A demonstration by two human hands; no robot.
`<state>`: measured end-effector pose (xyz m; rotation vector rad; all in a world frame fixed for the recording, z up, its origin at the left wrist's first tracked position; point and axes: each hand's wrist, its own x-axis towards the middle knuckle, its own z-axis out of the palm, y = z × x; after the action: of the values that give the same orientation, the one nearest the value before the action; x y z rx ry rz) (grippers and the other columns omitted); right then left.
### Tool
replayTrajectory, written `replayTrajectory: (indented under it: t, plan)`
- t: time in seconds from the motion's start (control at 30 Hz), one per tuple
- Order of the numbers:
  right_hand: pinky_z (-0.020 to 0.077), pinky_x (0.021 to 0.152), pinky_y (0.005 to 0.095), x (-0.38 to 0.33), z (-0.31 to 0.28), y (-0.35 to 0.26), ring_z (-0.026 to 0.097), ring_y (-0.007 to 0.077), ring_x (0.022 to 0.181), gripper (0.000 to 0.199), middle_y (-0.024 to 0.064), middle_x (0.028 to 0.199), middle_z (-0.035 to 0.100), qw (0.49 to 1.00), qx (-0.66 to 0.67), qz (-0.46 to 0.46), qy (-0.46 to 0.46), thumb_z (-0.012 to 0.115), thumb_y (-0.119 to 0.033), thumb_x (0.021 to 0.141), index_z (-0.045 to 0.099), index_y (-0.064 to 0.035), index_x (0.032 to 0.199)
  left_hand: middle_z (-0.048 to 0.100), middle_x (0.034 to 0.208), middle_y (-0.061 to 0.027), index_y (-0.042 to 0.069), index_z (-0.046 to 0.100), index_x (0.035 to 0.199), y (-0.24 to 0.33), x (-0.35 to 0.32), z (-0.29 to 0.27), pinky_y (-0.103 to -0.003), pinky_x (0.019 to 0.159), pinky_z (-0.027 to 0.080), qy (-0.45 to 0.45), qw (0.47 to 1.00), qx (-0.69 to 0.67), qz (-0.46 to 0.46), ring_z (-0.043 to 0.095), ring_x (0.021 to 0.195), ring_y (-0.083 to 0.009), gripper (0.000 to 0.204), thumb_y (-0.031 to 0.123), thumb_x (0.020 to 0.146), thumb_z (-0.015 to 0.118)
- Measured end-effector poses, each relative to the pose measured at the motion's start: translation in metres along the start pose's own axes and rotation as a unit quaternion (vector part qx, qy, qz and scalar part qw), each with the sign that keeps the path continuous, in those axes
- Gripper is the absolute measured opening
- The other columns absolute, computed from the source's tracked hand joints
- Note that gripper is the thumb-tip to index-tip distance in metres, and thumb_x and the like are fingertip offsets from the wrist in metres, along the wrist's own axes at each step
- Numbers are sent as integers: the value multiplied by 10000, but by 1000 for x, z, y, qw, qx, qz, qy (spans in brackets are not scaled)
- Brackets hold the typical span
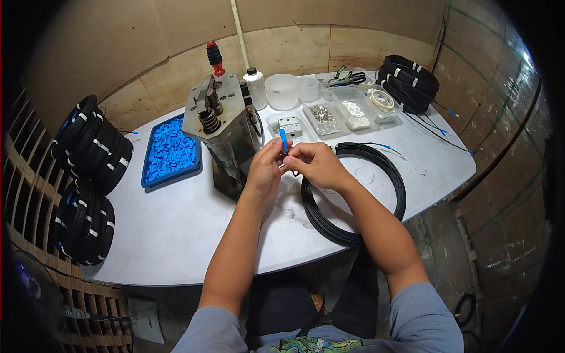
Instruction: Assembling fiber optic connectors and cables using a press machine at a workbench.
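Both my hands meet over the middle of the white table. My left hand (266, 167) pinches a small blue cable connector (283, 140), which points up and away from me. Close beside it, the fingers of my right hand (319, 166) are closed at the connector's lower end, seemingly on the thin black cable there; the fingers partly hide it. A coil of black cable (402, 189) lies on the table under my right forearm. Its other end, with a blue connector (385, 146), rests at the coil's far side.
Left of my hands stands a metal hand press (219, 147) with a red-and-black handle. Behind it sits a blue tray (145, 179) of blue connector parts. Bundled black coils (94, 147) are stacked at left, more coils (408, 82) at far right. Plastic boxes (327, 130) hold small parts.
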<state>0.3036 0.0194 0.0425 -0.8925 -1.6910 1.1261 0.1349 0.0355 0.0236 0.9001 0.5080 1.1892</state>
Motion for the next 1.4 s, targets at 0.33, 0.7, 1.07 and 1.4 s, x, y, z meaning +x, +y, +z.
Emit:
replayTrajectory:
  t: [0.33, 0.7, 1.07, 1.4]
  plan:
    - [452, 609, 239, 0, 0, 0, 543, 53, 645, 188, -5, 700, 650, 999, -42, 0, 5, 726, -175, 928, 737, 7, 882, 657, 1024, -43, 58, 634, 1138, -4, 4, -8, -310, 819, 518, -49, 997, -34, 54, 623, 928, -132, 232, 262, 1050, 569]
    - [450, 600, 240, -1, 4, -1, 542, 52, 647, 164, -6, 717, 650, 999, -26, -11, 28, 701, -153, 936, 709, 9, 910, 669, 1018, -51, 57, 638, 1077, -2, 4, -7, -317, 813, 519, -30, 997, -38, 57, 625, 912, -134, 179, 223, 1039, 585]
    - [495, 682, 241, -1, 2, -1, 608, 63, 740, 148, 8, 820, 681, 999, -44, -6, 3, 673, -156, 974, 680, -8, 984, 671, 1019, -47, 51, 665, 1114, -1, 4, -8, -325, 839, 517, 1, 998, -13, 68, 629, 933, -134, 186, 206, 1021, 618]
    - [471, 623, 246, -1, 2, -4, 561, 55, 669, 150, -1, 751, 663, 999, -40, -17, 20, 666, -145, 959, 684, 1, 926, 665, 1013, -40, 64, 660, 1109, -1, 3, -5, -322, 843, 513, 7, 997, -19, 73, 623, 931, -129, 179, 214, 1020, 619]
